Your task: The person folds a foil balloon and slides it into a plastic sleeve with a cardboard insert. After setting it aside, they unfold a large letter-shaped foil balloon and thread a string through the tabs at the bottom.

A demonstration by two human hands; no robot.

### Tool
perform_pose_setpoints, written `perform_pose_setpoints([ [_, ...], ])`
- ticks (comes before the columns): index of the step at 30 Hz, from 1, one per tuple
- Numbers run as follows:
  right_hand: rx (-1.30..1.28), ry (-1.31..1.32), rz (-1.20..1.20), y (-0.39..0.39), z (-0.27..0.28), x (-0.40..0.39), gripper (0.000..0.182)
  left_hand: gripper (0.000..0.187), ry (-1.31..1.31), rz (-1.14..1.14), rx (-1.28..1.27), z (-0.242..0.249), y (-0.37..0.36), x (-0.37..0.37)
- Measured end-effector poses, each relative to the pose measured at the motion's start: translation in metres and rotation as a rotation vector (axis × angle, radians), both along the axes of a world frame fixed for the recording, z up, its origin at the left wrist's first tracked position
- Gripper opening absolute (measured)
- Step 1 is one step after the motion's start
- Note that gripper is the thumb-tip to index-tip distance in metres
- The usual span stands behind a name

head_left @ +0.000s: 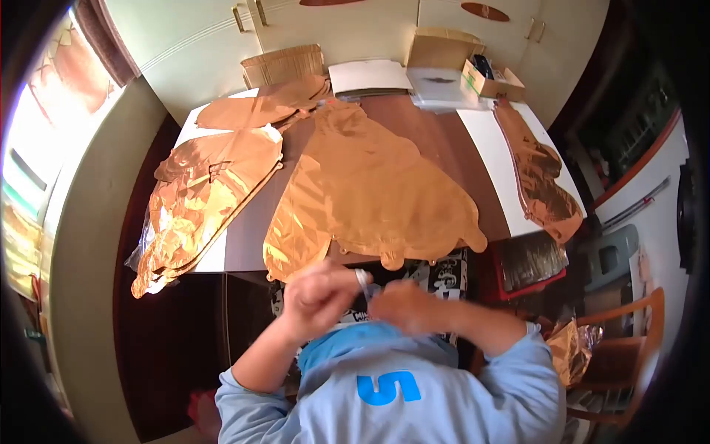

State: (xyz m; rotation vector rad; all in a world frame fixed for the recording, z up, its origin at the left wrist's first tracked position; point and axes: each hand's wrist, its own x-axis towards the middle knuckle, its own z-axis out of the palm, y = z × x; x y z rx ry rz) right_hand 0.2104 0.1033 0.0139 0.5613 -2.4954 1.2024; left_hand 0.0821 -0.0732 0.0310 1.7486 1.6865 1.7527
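Observation:
My left hand (pixel 318 297) is closed in front of my body, just past the table's front edge. A white band (pixel 362 279) shows at its index finger. Close beside it, my right hand (pixel 405 305) is closed too, its fingers smeared by motion. A small bluish, see-through piece (pixel 370 291) shows between the two hands; its kind I cannot make out. Directly beyond my hands, a large flat copper-coloured foil balloon (pixel 399 196) lies on the table, rounded tabs along its near edge. Its edge overhangs the table front.
More flat foil balloons lie left (pixel 200 192) and at the right on a white strip (pixel 532 170) of the table (pixel 436 129). At the back stand white sheets (pixel 370 76) and a cardboard box (pixel 494 83). A red tray (pixel 529 270) and wooden chair (pixel 621 355) are to the right.

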Motion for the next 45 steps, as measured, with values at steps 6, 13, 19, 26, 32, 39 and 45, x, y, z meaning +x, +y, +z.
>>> perform_pose_setpoints([
  [6,-0.178,-0.076,-0.238,0.011,0.019,-0.005,0.012,0.03,-0.077,-0.249,0.018,0.007,0.004,0.013],
  [13,-0.22,-0.103,-0.174,0.01,0.015,-0.006,0.01,0.022,-0.036,-0.231,-0.037,-0.002,0.009,0.009],
  [19,-0.28,-0.119,0.118,0.008,0.033,0.001,0.015,0.026,0.035,-0.002,-0.109,-0.013,0.008,-0.013],
  [26,-0.234,-0.202,0.249,0.006,0.031,0.0,0.005,0.019,-0.071,0.064,-0.224,-0.003,0.009,-0.014],
  [32,-0.229,-0.32,0.05,0.018,0.019,-0.004,0.014,0.021,-0.118,-0.129,-0.065,0.005,0.005,-0.009],
  [39,-0.319,-0.187,-0.039,0.014,0.016,-0.007,0.021,0.028,-0.143,-0.159,-0.014,0.007,0.008,-0.001],
  [45,-0.337,-0.192,-0.094,0.021,0.022,-0.002,0.02,0.025,-0.178,-0.308,-0.168,0.007,0.003,0.006],
])
